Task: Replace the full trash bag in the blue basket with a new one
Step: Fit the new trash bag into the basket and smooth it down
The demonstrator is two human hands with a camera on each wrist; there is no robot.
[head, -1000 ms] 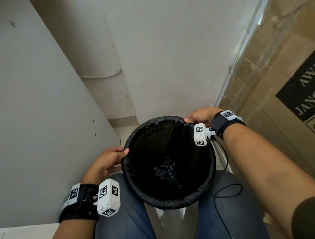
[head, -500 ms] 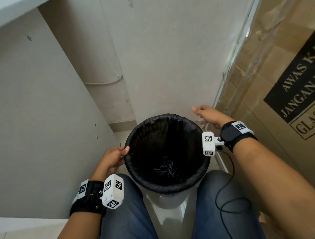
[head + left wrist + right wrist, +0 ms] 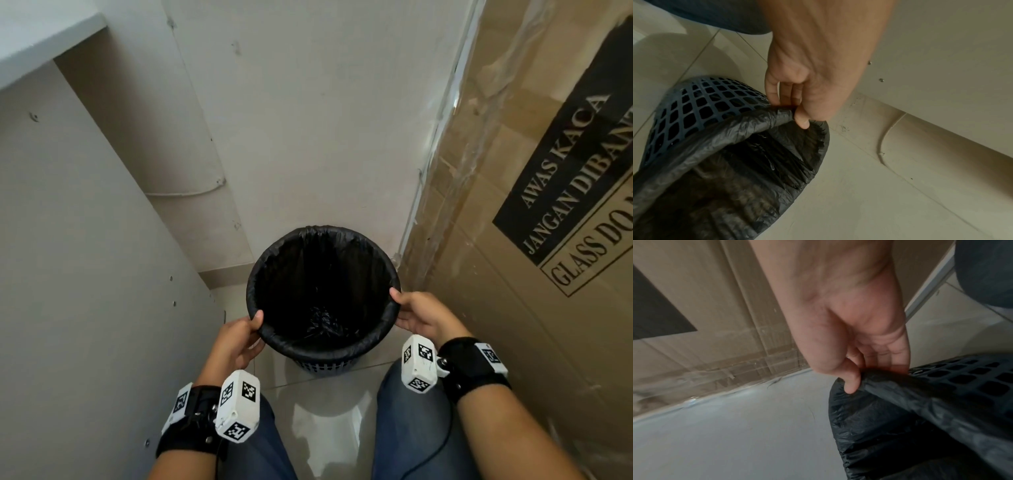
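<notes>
Both hands, left hand [image 3: 236, 339] and right hand [image 3: 419, 317], are pinching the black bag [image 3: 322, 346] over the blue basket [image 3: 694, 107] rim; the bag is seemingly new, nearly fitted.

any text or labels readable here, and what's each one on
"AWAS KACA": black label on the cardboard box
"JANGAN DIBAN", cut off at the frame edge: same label
"GLASS DO", cut off: same label
Square coded markers on the wrist cameras: no words

Light was dim and even; a soft glare lay on the floor tiles [image 3: 322, 421]. Wrist views were blurred, bent at edges.
</notes>
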